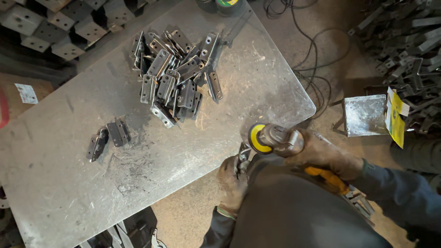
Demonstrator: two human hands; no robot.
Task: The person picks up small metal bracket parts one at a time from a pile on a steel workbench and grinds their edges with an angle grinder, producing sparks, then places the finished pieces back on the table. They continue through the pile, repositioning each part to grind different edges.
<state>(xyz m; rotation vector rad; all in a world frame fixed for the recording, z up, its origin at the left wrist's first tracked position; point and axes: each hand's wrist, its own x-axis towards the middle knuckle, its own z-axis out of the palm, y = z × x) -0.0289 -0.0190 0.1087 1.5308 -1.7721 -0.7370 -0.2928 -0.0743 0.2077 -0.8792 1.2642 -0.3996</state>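
Observation:
My gloved right hand grips an angle grinder with a yellow-centred disc, held just off the near edge of the metal table. My gloved left hand holds a small metal bracket up against the grinder's disc. A pile of several similar grey brackets lies on the table's far middle. Two separate brackets lie to the left of the pile, nearer me.
Stacked metal parts fill the upper left beyond the table. Black cables trail over the floor at upper right. A small metal stand with a yellow card stands right, with more metal parts behind it.

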